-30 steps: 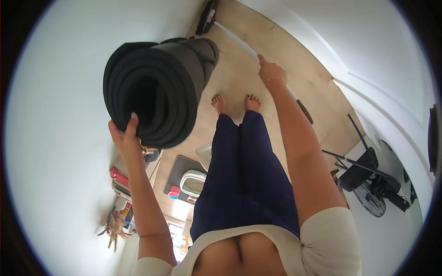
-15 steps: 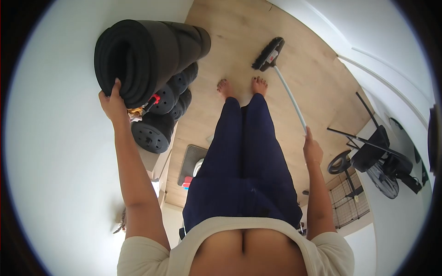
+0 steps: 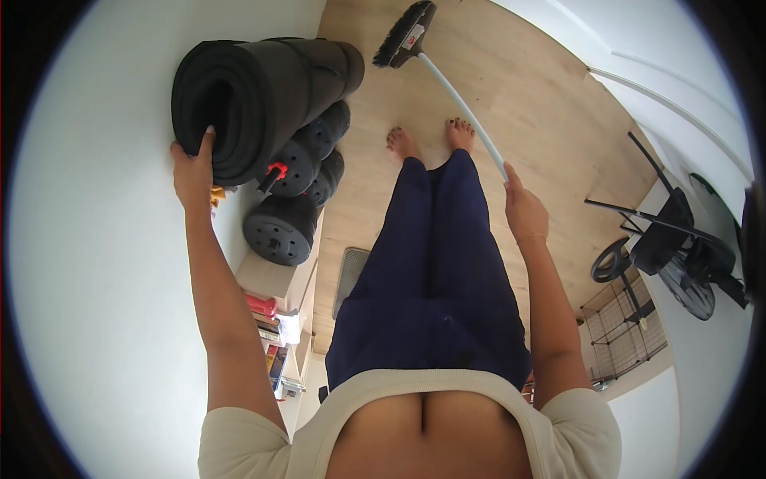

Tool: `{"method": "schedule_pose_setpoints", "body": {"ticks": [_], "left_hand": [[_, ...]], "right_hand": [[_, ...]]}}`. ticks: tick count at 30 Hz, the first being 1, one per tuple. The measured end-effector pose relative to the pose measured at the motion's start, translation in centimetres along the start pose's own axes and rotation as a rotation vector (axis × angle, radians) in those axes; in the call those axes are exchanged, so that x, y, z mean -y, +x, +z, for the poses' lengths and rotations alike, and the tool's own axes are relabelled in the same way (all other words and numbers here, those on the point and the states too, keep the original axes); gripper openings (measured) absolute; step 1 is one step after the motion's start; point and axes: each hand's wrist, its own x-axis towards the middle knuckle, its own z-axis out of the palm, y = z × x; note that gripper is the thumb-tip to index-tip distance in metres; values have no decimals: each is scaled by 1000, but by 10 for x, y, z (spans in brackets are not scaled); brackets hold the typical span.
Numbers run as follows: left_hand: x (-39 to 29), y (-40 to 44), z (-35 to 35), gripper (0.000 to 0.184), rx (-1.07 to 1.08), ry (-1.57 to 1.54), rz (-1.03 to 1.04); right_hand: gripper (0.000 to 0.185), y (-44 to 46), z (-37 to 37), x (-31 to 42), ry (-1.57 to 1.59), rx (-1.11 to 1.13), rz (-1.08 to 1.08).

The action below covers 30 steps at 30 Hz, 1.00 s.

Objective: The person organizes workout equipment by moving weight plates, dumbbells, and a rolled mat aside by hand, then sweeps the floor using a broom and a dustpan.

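Note:
A thick black exercise mat (image 3: 271, 88), rolled up, lies along the wall at the upper left. My left hand (image 3: 194, 172) grips the near end of the roll, with its thumb at the central opening and the other fingers mostly hidden. My right hand (image 3: 525, 209) is closed around the white handle of a broom (image 3: 463, 104). The broom's dark, bristled head is at the top of the view, beyond my bare feet. Below the mat are several black dumbbell plates (image 3: 279, 230), one with a red collar nut (image 3: 277, 171).
A low wooden shelf (image 3: 267, 275) with books (image 3: 277, 359) and a red object stands at the left. A grey mat (image 3: 349, 275) lies on the wooden floor beside my legs. To the right are a black fan-like appliance (image 3: 686, 283) and a wire grid panel (image 3: 630, 327).
The broom head has swung up and left, and my right hand has risen with the handle. My left hand stays on the rolled mat. The view has shifted, showing more of the shelf.

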Motion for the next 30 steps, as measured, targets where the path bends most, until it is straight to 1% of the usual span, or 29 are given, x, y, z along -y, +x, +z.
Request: {"method": "schedule_pose_setpoints", "body": {"ticks": [1,3,4,5,6,7,9,10,12,14,15,17,19,20,21,23,24,26,27,29,30], "left_hand": [[-1,-1,-4,78,1,0,5],[-4,-6,-14,82,95,21,-20],[-7,-7,-19,82,103,19,-3],[-9,-9,-24,83,143,33,-43],[-10,-11,-24,84,185,47,-82],[-10,-10,-22,84,200,46,-60],[-6,-10,-22,83,134,32,-13],[-8,-9,-23,81,150,43,-5],[-9,-9,-20,79,139,40,9],[-14,-12,-20,77,126,29,18],[-17,-15,-22,77,153,16,-8],[-16,-18,-23,76,183,8,-25],[-9,-12,-15,77,88,19,36],[-6,-8,-12,77,91,12,53],[-2,-5,-10,76,83,20,71],[-6,-7,-9,75,81,31,96],[-10,-9,-12,73,109,51,69],[-9,-6,-13,71,115,71,46],[1,-1,-7,69,108,102,123],[4,2,-6,67,70,134,191],[-1,-1,-8,66,88,134,125]], "right_hand": [[41,4,7,6,14,-2,-21],[42,18,17,23,7,4,-53],[43,27,22,30,-13,15,-59],[43,38,34,26,-9,18,-34],[43,47,47,22,-32,11,-56],[44,49,59,17,-51,1,-78],[44,37,71,-16,-89,34,-17],[45,25,79,-37,-126,72,27],[46,-7,102,-88,-129,38,85],[46,-41,119,-131,-165,64,177],[46,-56,121,-143,-165,64,183],[47,-82,123,-156,-202,79,295],[46,-97,123,-157,-182,32,287],[46,-101,117,-155,-169,-13,271],[46,-101,113,-152,-162,-15,289],[43,-87,86,-116,-98,-130,130],[44,-71,71,-95,-106,-138,75],[45,-22,47,-49,-105,-188,-52],[46,7,38,-25,-96,-227,-124],[46,67,17,31,-48,-329,-262],[47,96,6,59,-46,-329,-302]]}}
